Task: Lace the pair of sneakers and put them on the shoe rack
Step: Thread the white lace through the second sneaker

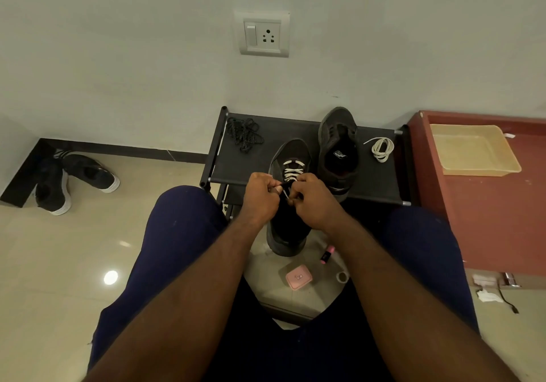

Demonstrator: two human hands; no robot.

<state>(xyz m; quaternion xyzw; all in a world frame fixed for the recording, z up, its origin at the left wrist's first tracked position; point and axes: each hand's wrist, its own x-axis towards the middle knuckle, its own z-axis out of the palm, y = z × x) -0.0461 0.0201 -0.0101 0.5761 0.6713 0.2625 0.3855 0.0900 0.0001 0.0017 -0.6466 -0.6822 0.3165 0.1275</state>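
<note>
Head view: the dark grey mesh sneaker (291,152) points toe-away, left hand (260,197) and right hand (314,203) flanking its tongue, each grip pinching the flat white lace (292,171).

Single wide-angle head cam, pitched forward-down; shoe rack (236,163) close at 12 o'clock, wall (133,56) right behind it.

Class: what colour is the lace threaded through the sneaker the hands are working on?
White; the lace shows best in the head view.
</note>
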